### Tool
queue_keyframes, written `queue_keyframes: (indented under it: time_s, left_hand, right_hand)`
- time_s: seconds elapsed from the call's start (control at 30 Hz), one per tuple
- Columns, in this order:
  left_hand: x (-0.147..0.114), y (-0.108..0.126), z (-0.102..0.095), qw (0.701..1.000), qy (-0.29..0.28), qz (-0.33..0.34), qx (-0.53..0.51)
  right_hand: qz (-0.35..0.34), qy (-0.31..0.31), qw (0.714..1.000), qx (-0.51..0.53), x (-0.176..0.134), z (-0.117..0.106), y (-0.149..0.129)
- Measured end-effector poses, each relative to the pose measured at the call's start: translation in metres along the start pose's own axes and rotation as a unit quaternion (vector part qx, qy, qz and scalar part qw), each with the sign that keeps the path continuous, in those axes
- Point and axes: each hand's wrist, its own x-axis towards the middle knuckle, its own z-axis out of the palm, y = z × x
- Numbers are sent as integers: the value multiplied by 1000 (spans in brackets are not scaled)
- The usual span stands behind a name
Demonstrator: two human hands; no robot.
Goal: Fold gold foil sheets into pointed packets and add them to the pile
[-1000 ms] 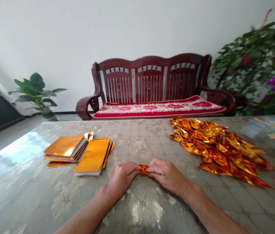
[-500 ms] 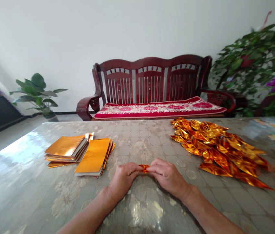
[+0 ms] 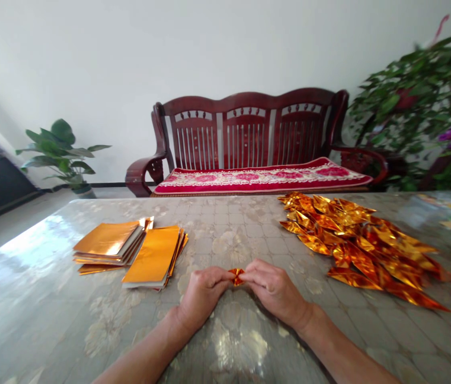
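Between my two hands, just above the table, is a small folded piece of shiny orange-gold foil paper point(image 3: 237, 276). My left hand point(image 3: 206, 288) pinches its left end, and my right hand point(image 3: 271, 285) pinches its right end. Only the middle of the paper shows; the fingers cover both ends. To the left lie a stack of gold foil paper sheets point(image 3: 107, 238) and a second, overlapping stack point(image 3: 153, 256). On the right is a heap of folded foil paper pieces point(image 3: 353, 242) with pointed ends.
The table point(image 3: 225, 224) has a glossy flowered cover. A clear plastic bag point(image 3: 429, 208) lies at its far right. Behind it stands a dark red wooden bench point(image 3: 245, 133) with a patterned red cushion point(image 3: 261, 178). Plants point(image 3: 63, 152) flank the bench.
The middle of the foil paper looks slightly more opened and creased now. Both hands keep almost the same place and grip.
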Motion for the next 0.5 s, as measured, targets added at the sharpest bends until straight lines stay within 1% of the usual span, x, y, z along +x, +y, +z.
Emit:
queue_keyframes:
  time_s: [0.17, 0.3, 0.5]
  left_hand:
    - [1, 3, 0, 1000, 0, -4, 0]
    - [1, 3, 1, 1000, 1, -2, -4]
    - [-2, 2, 3, 999, 31, 23, -20]
  right_hand:
    - [7, 22, 1000, 2, 0, 2, -1]
    - [21, 23, 999, -8, 2, 2, -5]
    - [14, 33, 999, -5, 4, 1, -7]
